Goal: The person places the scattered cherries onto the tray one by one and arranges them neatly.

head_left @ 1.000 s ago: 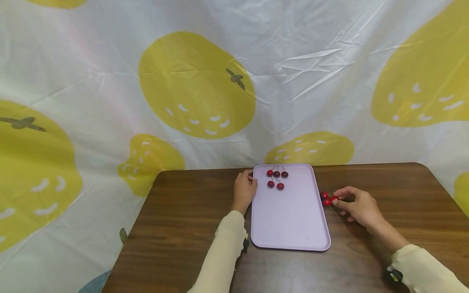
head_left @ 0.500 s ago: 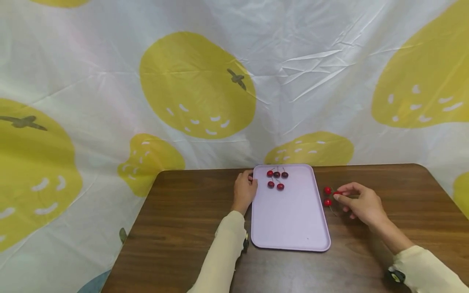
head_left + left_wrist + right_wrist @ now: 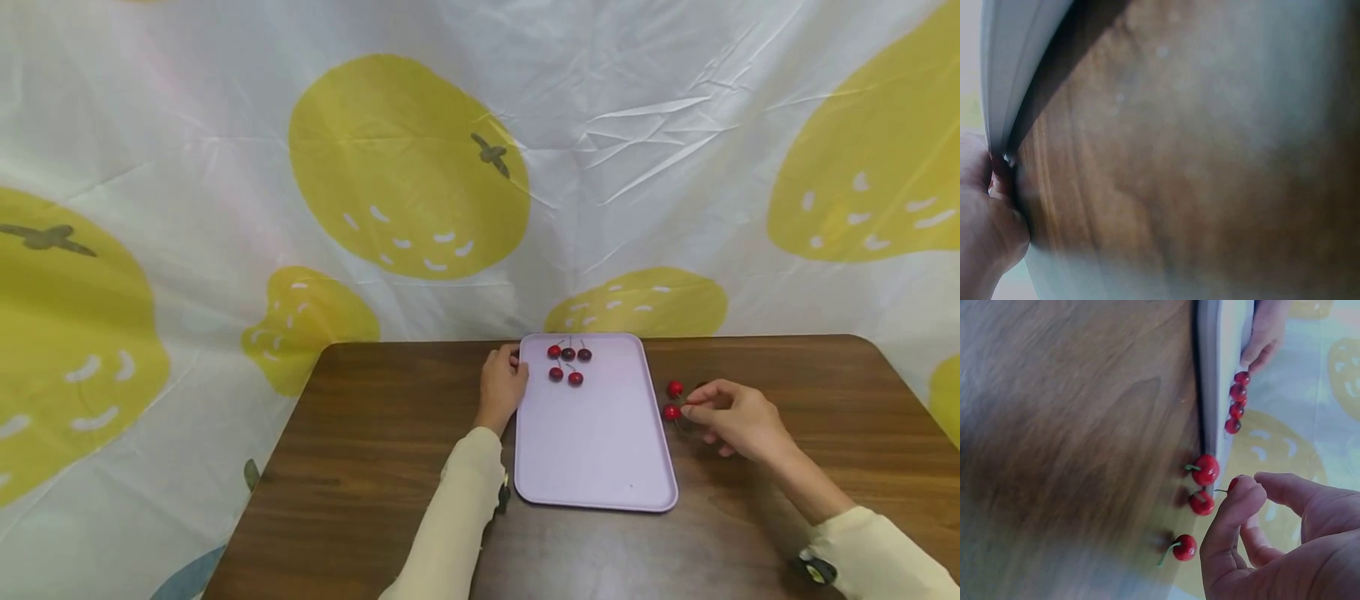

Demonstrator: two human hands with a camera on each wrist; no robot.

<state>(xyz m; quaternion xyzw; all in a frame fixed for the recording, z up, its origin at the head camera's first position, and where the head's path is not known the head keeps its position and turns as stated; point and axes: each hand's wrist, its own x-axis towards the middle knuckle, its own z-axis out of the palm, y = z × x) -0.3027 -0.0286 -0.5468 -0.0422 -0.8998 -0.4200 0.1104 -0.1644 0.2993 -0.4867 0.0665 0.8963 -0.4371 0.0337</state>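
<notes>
Though head view hides it, fingers (image 3: pixel 1244 503) pinch cherry (image 3: pixel 1233 484), right-wrist view.

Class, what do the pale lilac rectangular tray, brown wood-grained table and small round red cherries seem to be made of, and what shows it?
Pale lilac rectangular tray: probably smooth plastic, given its even colour and rounded rim.
Brown wood-grained table: wood or printed laminate, with streaked grain and soft sheen.
Small round red cherries: glossy, with bright highlights; perhaps plastic, perhaps fruit.
</notes>
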